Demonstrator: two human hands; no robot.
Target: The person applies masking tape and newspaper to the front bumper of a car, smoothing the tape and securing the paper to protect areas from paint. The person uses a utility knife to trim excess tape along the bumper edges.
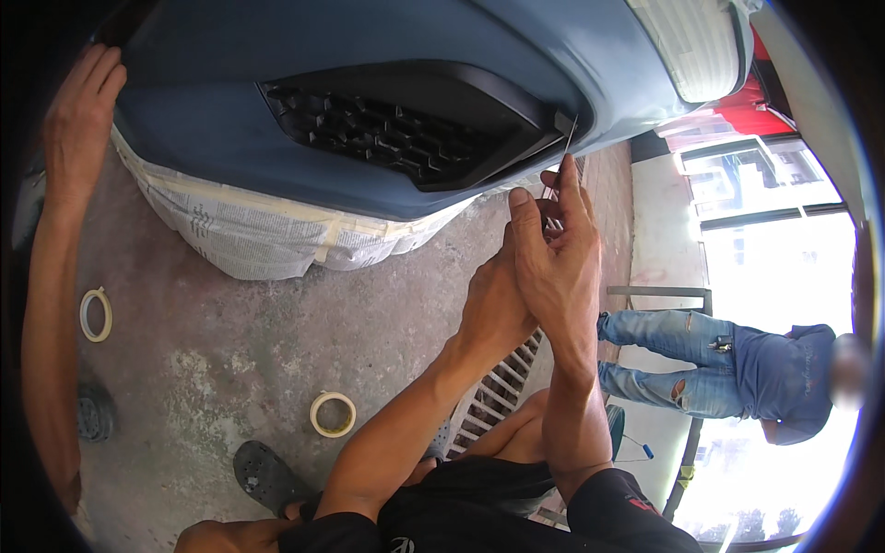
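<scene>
In front of me is a blue-grey car bumper (pixel 198 111) with a black honeycomb grille (pixel 369 129) set into it. My right hand (pixel 564 249) is raised at the grille's right end, closed on a thin metal tool (pixel 572 136), whose kind I cannot make out. The tool's slim tip reaches the bumper by the grille's corner. My left hand (pixel 498 288) lies against my right hand, partly behind it; its fingers are mostly hidden.
Newspaper masking (pixel 249 235) hangs below the bumper. Tape rolls (pixel 332 414) (pixel 95 314) lie on the concrete floor, near a metal drain grate (pixel 498 396). At far left, another person's hand (pixel 78 129) touches the bumper. A person in jeans (pixel 687 359) stands at right.
</scene>
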